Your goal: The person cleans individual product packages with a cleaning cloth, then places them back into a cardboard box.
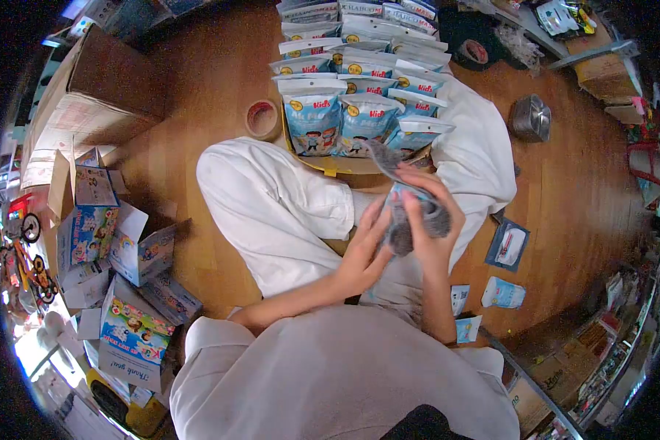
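Observation:
Both hands are closed on a grey fuzzy cloth (434, 218) above my lap. Part of it is bunched or rolled, and a loose end sticks up toward the packets. My left hand (368, 248) grips its lower left side, fingers bent against it. From the right, my right hand (434, 205) wraps around it, thumb across the front. A small light-blue patch shows between the fingers; what it is I cannot make out. Just beyond stands a yellow-edged box (330, 173) filled with rows of blue and white "Kids" packets (313, 121).
A tape roll (262, 119) lies left of the box. Opened printed cartons (136, 323) and a big cardboard box (106, 81) are at the left. On the right floor are a metal tin (530, 119), a dark packet (507, 246) and a light-blue packet (503, 293).

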Action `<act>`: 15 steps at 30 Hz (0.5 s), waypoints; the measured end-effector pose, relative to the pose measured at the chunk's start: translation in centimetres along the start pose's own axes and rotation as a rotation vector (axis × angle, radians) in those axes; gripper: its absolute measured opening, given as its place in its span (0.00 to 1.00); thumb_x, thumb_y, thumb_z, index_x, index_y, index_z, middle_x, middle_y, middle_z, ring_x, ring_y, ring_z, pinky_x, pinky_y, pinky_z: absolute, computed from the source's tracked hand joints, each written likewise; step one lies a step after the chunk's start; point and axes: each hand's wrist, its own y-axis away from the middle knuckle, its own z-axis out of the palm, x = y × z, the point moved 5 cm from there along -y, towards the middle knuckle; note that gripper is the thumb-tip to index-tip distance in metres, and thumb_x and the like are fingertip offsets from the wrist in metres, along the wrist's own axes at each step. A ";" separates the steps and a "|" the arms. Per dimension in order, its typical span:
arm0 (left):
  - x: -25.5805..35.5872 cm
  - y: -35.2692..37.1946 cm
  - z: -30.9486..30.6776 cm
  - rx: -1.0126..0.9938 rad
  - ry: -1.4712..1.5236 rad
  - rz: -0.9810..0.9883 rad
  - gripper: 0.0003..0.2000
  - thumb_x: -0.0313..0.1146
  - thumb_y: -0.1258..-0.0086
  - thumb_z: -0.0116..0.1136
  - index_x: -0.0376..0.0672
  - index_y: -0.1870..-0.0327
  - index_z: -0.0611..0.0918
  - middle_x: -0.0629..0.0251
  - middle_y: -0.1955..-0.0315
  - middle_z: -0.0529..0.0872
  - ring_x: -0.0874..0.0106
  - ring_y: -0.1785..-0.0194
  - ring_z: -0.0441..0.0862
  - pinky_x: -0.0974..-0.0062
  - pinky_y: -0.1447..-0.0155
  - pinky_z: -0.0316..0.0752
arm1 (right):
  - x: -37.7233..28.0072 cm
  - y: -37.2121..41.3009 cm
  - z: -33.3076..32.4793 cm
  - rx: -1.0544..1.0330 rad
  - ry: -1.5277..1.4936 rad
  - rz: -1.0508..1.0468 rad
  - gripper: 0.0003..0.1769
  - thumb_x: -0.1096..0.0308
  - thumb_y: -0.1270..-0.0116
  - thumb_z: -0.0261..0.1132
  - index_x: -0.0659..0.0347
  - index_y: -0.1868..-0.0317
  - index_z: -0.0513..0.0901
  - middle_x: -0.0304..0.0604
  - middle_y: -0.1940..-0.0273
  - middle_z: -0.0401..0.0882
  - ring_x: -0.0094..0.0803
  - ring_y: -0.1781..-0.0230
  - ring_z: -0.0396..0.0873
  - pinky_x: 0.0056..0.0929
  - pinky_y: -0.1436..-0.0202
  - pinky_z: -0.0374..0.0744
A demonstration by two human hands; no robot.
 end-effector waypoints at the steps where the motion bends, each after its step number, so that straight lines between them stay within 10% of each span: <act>1: 0.1 -0.6 -0.4 0.082 0.166 -0.087 0.30 0.20 0.31 0.44 0.35 0.27 0.53 0.49 0.28 0.51 0.55 0.25 0.49 0.63 0.25 0.45 | 0.2 0.2 -0.6 0.032 -0.097 0.171 0.13 0.73 0.43 0.69 0.66 0.58 0.81 0.48 0.55 0.83 0.36 0.52 0.80 0.32 0.45 0.74; 4: 0.3 -2.8 -1.7 0.285 0.569 -0.268 0.35 0.23 0.29 0.48 0.38 0.25 0.44 0.49 0.26 0.46 0.56 0.23 0.44 0.63 0.25 0.44 | 1.9 1.2 -2.1 0.120 -0.380 0.650 0.14 0.73 0.45 0.71 0.63 0.58 0.79 0.44 0.59 0.82 0.27 0.60 0.80 0.24 0.58 0.77; 7: -0.9 -4.6 -2.4 0.047 0.652 -0.302 0.34 0.27 0.28 0.52 0.37 0.25 0.49 0.50 0.27 0.54 0.61 0.24 0.51 0.66 0.25 0.47 | 1.5 3.1 -1.0 0.331 -0.762 0.931 0.16 0.71 0.44 0.70 0.63 0.56 0.78 0.40 0.63 0.80 0.26 0.63 0.79 0.23 0.60 0.77; 11: -1.6 -3.2 -2.3 -0.156 0.571 -0.721 0.26 0.41 0.22 0.43 0.34 0.29 0.60 0.58 0.35 0.69 0.72 0.35 0.68 0.73 0.32 0.61 | 2.3 2.1 -2.0 0.229 -0.427 0.661 0.16 0.68 0.42 0.70 0.61 0.55 0.77 0.39 0.63 0.78 0.27 0.65 0.78 0.23 0.60 0.76; 15: -0.7 -3.9 -2.2 0.090 0.803 -0.576 0.29 0.49 0.21 0.35 0.33 0.30 0.61 0.58 0.36 0.71 0.72 0.37 0.71 0.73 0.34 0.65 | 2.7 0.6 -4.6 0.534 -0.425 0.487 0.15 0.67 0.39 0.69 0.62 0.55 0.76 0.41 0.61 0.80 0.28 0.64 0.79 0.25 0.58 0.77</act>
